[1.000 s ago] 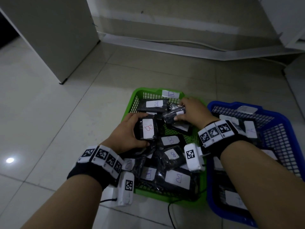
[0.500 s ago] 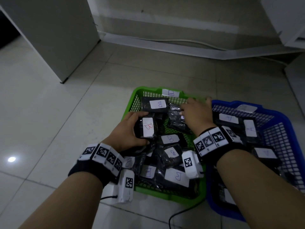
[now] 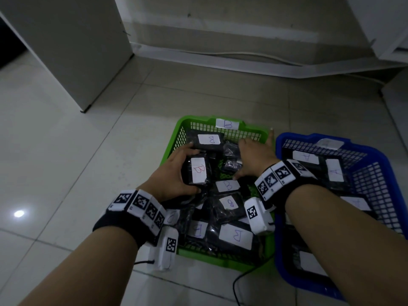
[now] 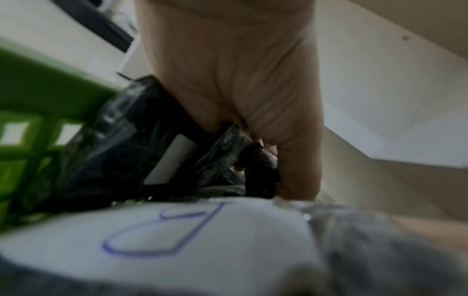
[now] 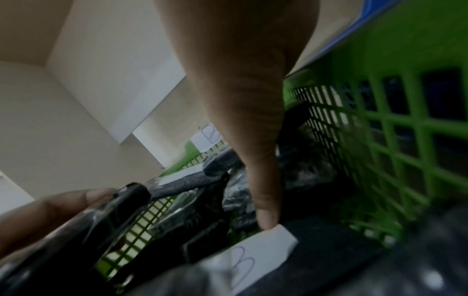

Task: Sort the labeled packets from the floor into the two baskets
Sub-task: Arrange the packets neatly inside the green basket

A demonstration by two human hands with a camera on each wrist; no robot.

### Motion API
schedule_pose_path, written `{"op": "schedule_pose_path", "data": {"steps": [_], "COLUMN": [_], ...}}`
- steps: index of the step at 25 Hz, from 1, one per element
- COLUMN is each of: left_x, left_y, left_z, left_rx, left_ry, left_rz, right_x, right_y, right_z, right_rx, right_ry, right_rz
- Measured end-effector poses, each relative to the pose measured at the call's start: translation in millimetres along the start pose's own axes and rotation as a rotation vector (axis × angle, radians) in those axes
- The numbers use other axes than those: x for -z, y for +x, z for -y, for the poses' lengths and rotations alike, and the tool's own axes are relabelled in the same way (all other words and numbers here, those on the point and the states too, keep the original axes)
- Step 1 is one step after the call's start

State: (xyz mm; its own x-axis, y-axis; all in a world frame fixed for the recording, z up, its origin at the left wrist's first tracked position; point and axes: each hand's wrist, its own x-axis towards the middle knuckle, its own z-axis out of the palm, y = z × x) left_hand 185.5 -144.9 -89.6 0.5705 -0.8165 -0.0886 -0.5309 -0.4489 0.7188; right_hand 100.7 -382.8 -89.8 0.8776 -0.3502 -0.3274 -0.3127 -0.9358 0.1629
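Note:
The green basket (image 3: 242,265), tagged B on its far rim, is full of black packets with white B labels. My left hand (image 3: 187,170) grips one upright B packet (image 3: 198,171) over the basket's left middle, thumb below and fingers above. My right hand (image 3: 254,157) lies flat with spread fingers on the packets (image 3: 231,166) at the far right of the green basket, holding nothing. In the right wrist view its thumb (image 5: 263,180) touches a B label (image 5: 253,256). The blue basket (image 3: 375,155) to the right holds packets labelled A.
A white cabinet (image 3: 72,51) stands at the back left, and a wall with a cable (image 3: 242,55) along its foot runs behind the baskets. Another cable (image 3: 237,283) trails on the floor in front of the green basket. Pale floor tiles (image 3: 66,162) stretch to the left.
My right hand let go of the packet it held at the far middle of the green basket, slid right and spread its fingers. My left hand kept hold of its B packet.

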Motion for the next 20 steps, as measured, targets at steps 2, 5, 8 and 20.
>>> {"op": "schedule_pose_path", "data": {"steps": [2,5,8,20], "left_x": [1.8,5.9,7.7,8.4], "left_y": [4.3,13.1,22.8,42.5], "left_z": [-1.3,-0.6,-2.5,-13.3], "left_rx": [0.035,0.114,0.196,0.267], "left_ry": [0.009,-0.034,-0.073,0.057], "left_rz": [0.045,0.132,0.185,0.087], "right_x": [1.0,-1.6,-1.7,4.5], "right_y": [0.8,-0.8,-1.2,2.4], "right_z": [-3.1,-2.9,0.4,-11.4], "right_rx": [0.012,-0.016,0.018,-0.075], "right_ry": [0.013,0.044,0.032,0.196], "right_rz": [-0.057,-0.106,-0.096,-0.180]}}
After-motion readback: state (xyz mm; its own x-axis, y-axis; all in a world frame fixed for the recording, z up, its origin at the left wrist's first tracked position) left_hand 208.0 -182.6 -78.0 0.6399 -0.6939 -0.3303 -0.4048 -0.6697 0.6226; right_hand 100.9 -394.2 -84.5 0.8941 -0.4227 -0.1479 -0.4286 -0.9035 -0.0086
